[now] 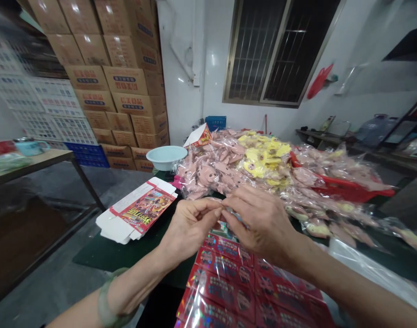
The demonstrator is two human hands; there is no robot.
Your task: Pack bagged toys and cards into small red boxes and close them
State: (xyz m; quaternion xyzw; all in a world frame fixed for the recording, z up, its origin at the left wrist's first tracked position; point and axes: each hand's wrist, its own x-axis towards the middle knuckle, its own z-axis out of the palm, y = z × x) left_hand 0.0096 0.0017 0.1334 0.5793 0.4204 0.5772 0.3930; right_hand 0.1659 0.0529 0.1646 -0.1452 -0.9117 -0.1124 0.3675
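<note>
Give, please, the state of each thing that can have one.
Left hand, fingertips pinched; grip contents unclear
Right hand, fingers bent inward
Red and white cardboard box, lying, end flaps open
Round pale blue plastic basin, upright
Pink animal shaped pieces, in clear bags
Shiny red printed boxes, in rows
Brown cardboard cartons, stacked

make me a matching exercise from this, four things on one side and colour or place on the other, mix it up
1. bangle
2. basin
3. shiny packs
4. left hand and right hand

A. pale blue
B. close together
C. round the left forearm
D. red, in rows

Pairs: 1-C, 2-A, 3-D, 4-B
</note>
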